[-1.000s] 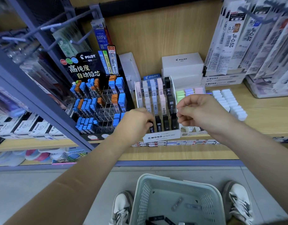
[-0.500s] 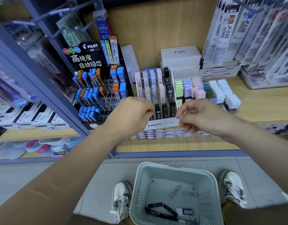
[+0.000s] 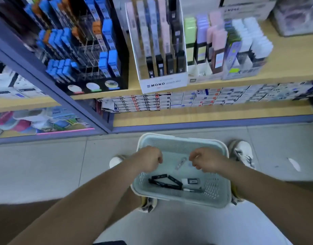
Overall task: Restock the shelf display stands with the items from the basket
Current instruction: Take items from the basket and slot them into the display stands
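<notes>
A pale green perforated basket sits on the floor between my feet. Inside lie several black lead cases, a white-and-black case and a small clear case. My left hand hovers over the basket's left side with loosely curled fingers and holds nothing. My right hand hovers over its right side, fingers also curled and empty. On the shelf above stands the white MONO display stand with black and pastel cases in its slots.
Left of the MONO stand is a black Pilot lead stand with blue and orange cases. To the right stands a rack of pastel erasers. Stacked small boxes fill the lower shelf. My shoes flank the basket.
Both hands have left the MONO stand on the shelf and dropped down over the basket. The view has tilted downward with them.
</notes>
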A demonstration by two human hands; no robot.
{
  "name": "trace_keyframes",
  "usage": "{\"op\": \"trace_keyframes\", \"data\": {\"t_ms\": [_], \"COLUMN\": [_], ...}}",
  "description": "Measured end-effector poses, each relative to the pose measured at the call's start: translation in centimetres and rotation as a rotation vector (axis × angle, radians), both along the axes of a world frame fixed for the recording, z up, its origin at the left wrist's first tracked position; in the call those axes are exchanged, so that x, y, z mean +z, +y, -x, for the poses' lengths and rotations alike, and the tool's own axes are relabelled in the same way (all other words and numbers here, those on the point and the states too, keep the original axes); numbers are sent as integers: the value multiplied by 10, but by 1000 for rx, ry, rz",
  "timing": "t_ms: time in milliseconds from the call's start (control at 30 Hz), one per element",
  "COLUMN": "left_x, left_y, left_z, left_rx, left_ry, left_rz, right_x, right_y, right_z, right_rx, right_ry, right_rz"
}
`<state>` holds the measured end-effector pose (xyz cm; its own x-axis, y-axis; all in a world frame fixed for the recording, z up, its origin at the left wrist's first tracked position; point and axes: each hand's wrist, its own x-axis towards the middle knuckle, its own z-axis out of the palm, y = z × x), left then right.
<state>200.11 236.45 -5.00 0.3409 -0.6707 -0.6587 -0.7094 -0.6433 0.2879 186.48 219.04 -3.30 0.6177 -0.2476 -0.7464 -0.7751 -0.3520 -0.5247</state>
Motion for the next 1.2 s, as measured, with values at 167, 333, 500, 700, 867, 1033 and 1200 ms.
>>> {"op": "trace_keyframes", "data": {"t_ms": [167, 333, 500, 700, 867, 1033, 1200], "left_x": [-83, -124, -130, -124, -120, -114, -92], "left_y": [-4, 0, -3, -3, -5, -11, -20], "left_z": [38, 53, 53, 50, 47, 38, 39], "left_rx": [50, 17, -101, -75, -40, 259, 1081], "left_ry": [147, 203, 233, 256, 255, 333, 757], "left_rz": [-41, -59, -56, -127, -145, -40, 143], "right_x": [-89, -133, -149, -157, -163, -165, -140], "right_y": [12, 16, 24, 34, 39, 38, 28], "right_z": [23, 23, 34, 40, 40, 37, 14], "right_rx": [81, 168, 379, 385, 342, 277, -644], "right_ry": [136, 89, 99, 126, 202, 97, 117], "right_rz": [51, 120, 148, 127, 84, 124, -351]}}
